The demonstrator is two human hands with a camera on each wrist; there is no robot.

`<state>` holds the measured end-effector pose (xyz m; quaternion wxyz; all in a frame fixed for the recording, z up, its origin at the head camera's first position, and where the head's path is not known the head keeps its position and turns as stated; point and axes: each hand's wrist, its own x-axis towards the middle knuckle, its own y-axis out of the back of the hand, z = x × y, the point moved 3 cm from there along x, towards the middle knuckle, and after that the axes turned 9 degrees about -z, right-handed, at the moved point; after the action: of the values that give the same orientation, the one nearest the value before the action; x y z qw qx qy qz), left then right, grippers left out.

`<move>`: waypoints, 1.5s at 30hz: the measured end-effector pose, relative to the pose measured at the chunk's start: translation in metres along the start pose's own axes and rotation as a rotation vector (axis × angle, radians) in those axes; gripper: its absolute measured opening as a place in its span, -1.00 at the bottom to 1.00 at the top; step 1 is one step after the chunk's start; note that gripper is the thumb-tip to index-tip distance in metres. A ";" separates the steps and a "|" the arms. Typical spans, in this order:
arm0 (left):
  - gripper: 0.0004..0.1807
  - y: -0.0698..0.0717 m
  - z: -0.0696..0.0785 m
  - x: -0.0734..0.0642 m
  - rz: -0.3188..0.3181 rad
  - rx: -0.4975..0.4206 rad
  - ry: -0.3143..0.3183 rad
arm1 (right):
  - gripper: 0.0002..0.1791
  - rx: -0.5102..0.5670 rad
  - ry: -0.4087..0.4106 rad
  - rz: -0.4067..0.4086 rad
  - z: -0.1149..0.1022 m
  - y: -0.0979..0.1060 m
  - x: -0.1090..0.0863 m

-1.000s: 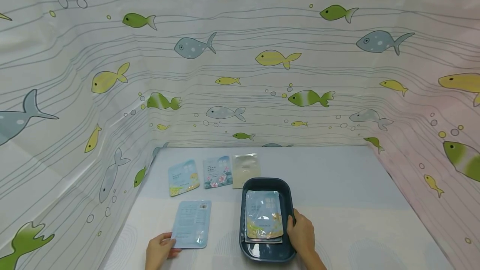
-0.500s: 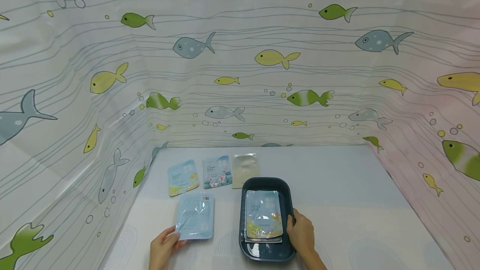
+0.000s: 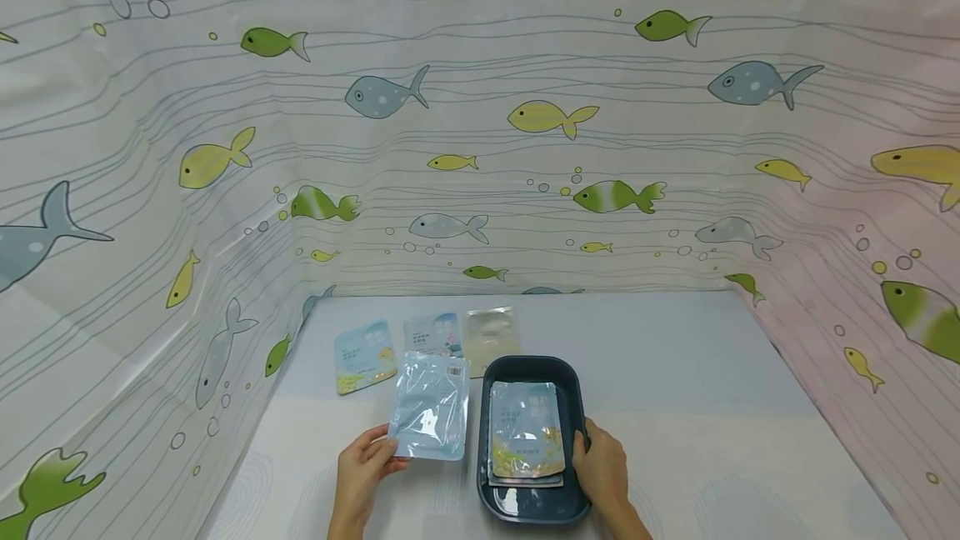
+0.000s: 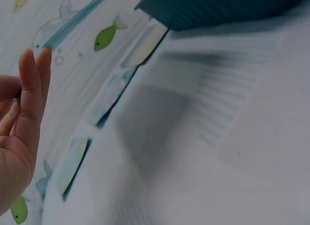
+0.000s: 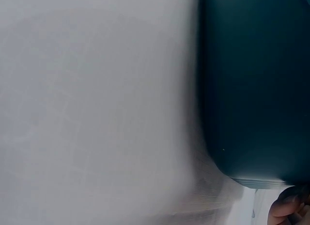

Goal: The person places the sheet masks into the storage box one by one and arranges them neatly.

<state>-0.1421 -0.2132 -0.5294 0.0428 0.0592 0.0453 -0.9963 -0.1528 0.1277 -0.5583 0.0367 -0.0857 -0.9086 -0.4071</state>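
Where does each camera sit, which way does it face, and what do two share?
Head: on the head, facing forward and down at the table, tray and packets; left hand and right hand both show.
Left wrist: facing across the table, tilted, toward the back packets and tray's side; left hand at the left edge, held packet nearly edge-on.
Right wrist: facing the tray's outer wall and table; right-hand fingers at lower right.
Shared: head and left wrist both show the back packets, held packet, tray and left hand.

The light-blue pouch [image 3: 430, 405], apparently too finely printed to read, partly hides the middle packet [image 3: 432, 334] behind it.
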 end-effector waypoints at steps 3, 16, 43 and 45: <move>-0.59 -0.015 0.002 0.001 -0.060 -0.016 -0.017 | -0.69 -0.002 0.000 0.006 0.001 -0.001 0.000; -0.60 -0.071 -0.010 0.002 -0.288 -0.054 0.063 | -0.71 0.006 -0.015 -0.001 0.002 -0.002 0.001; -0.68 -0.120 -0.018 -0.007 -0.254 0.086 0.028 | -0.75 -0.004 -0.004 0.006 0.003 -0.003 0.001; -0.70 -0.123 -0.016 -0.008 -0.227 0.139 0.017 | -0.76 -0.005 -0.006 0.009 0.003 -0.003 0.001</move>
<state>-0.1436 -0.0893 -0.5339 -0.0747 0.0650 -0.0170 -0.9949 -0.1547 0.1279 -0.5626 0.0356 -0.0909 -0.9073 -0.4090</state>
